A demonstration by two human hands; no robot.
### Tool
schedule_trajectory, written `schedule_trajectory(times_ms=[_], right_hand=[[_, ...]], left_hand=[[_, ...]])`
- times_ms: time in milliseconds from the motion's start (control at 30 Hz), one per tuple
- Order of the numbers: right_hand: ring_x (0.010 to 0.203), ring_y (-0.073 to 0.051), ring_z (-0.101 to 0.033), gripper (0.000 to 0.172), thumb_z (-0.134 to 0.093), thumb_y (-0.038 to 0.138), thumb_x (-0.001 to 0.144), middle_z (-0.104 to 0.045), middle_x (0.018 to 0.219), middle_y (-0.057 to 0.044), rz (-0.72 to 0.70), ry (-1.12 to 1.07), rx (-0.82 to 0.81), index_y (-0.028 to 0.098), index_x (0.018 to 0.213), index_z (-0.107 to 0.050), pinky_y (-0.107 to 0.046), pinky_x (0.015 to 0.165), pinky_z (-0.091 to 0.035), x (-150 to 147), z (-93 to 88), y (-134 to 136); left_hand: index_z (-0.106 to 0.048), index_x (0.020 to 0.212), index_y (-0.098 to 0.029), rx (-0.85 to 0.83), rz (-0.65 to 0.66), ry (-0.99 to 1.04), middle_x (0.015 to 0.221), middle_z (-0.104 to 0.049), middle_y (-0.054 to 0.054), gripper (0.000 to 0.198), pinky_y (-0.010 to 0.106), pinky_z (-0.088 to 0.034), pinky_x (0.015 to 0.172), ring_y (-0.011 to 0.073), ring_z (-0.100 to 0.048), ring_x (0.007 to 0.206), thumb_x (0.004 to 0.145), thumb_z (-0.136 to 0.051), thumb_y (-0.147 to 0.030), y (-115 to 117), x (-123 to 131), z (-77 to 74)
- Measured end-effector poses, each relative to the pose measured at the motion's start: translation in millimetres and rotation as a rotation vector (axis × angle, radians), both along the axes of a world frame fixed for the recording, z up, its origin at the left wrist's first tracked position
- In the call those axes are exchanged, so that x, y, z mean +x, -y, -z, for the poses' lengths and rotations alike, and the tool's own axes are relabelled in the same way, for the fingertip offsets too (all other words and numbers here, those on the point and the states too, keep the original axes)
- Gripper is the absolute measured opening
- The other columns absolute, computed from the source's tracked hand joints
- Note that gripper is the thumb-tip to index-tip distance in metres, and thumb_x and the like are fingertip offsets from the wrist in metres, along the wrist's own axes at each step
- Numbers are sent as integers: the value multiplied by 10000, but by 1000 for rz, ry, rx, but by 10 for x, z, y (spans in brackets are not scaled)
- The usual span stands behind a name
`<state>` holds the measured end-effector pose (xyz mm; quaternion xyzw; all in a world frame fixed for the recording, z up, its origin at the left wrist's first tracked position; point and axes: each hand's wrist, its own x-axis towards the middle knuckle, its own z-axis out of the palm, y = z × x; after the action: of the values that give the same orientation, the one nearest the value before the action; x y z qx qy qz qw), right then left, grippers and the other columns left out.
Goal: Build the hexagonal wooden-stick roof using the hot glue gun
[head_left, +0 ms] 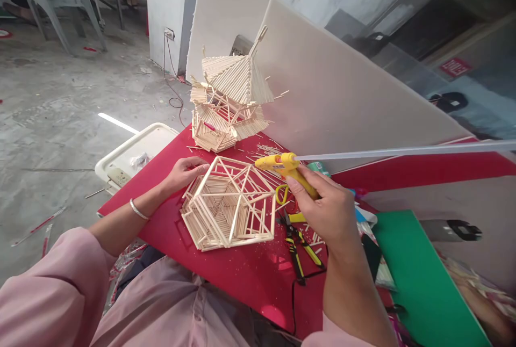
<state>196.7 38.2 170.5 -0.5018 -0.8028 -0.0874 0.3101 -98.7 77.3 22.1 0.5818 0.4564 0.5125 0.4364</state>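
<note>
A yellow hot glue gun [278,162] is in my right hand [328,204], its nozzle pointing left above the stick frame's far right corner. A long translucent glue stick [387,152] juts from its back. My left hand [187,172] holds the far left side of a hexagonal frame [231,242] built from thin wooden sticks; some fingertips are hidden behind it. Inside the frame, sticks form a ringed hexagonal floor. Beyond it stands a tiered stick pagoda [231,81] with a pointed roof.
Black-and-yellow pliers [296,253] lie right of the frame, beside yellow-handled scissors [282,195]. Loose sticks [270,151] and crumbs litter the red tabletop [245,282]. A white stool [149,140] stands left, a green board [427,277] right, and a pale partition [314,78] behind.
</note>
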Motion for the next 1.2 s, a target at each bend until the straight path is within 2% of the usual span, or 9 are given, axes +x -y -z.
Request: schedule_trajectory(times_ms=[167,267,467,633,800,933,1033,1200], right_hand=[[976,-260,-750,365,-627,456,942,-764,1123,-78,3,-47,-44,221,1179,-774,-387,875,-619,-2,37,-54],[987,-258,-748,359,-628,443,939,-762,1131,-75,-12,-83,-74,219,1179,-774,-400,912,-615,-18,47,-80],[949,-244,-751,340,-654,428,917,-767,1115,-70,-48,-154,-130,221,1152,-783,-401,893,-624,-94,61,-98],[998,-241,-740,346,-674,439,886,-764,1127,-50,-88,-248,-214,238,1143,-790,-385,911,-617,-254,87,-127],[945,-227,-744,360,-677,456,872,-774,1074,-37,-147,-309,-298,245,1138,-794,-350,851,-622,-376,76,-162],[1006,-248,-739,340,-686,430,867,-765,1121,-39,-149,-297,-298,240,1126,-797,-378,918,-611,-383,67,-188],[1012,-246,-738,334,-680,424,879,-765,1125,-27,-157,-300,-300,247,1139,-792,-371,907,-613,-386,72,-168],[949,-217,-735,322,-648,395,926,-769,1083,-47,-243,-227,-295,237,1174,-777,-327,836,-599,-500,2,-181]], left_hand=[[-712,711,-152,-46,2,1,644,-637,23,530,251,-434,568,159,-554,627,776,-677,-677,10,16,13],[-708,711,-151,-50,3,-5,642,-632,21,526,248,-429,561,159,-550,631,777,-677,-672,5,20,24],[-722,708,-150,-45,14,-8,644,-641,23,505,243,-418,556,152,-547,619,777,-679,-649,-2,19,38],[-745,765,-154,-46,20,10,706,-682,34,460,244,-443,582,165,-584,663,787,-694,-612,-7,23,89],[-755,801,-154,-64,31,31,735,-699,35,435,240,-467,592,165,-603,675,799,-706,-586,-22,14,150],[-755,807,-149,-62,38,37,746,-702,36,405,233,-459,588,162,-602,686,805,-721,-553,-28,8,173],[-755,802,-152,-53,40,40,731,-696,33,406,243,-466,601,164,-602,681,808,-716,-556,-33,14,176],[-769,784,-159,52,-36,100,870,-745,78,375,301,-520,744,211,-660,809,785,-739,-533,-52,20,153]])
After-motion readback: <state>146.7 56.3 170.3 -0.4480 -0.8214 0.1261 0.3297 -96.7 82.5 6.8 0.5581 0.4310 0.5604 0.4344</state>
